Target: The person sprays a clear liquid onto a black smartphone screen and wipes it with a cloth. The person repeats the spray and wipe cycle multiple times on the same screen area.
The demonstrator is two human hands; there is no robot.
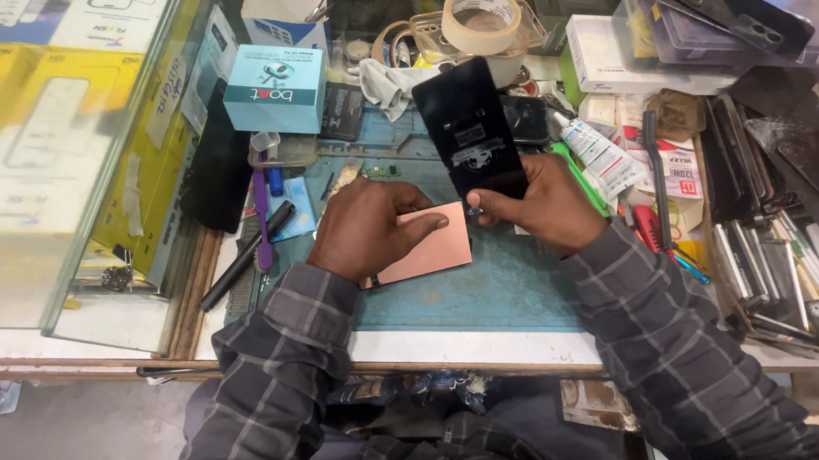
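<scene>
black glass panel [470,130] pinched upright by right hand [533,207], left hand [366,228] pressing and half hiding pink phone back [435,247]

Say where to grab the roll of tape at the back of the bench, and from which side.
Take the roll of tape from above, pinching its ring wall with one finger inside the open core. It sits tilted on a clear tray with clutter all round, so only the top is free. Both hands are busy near the black phone panel.

Open room only on the blue mat [490,287] near the edge, hemmed in by boxes [277,87] left, tools [767,263] right, tape roll [481,18] behind.
</scene>
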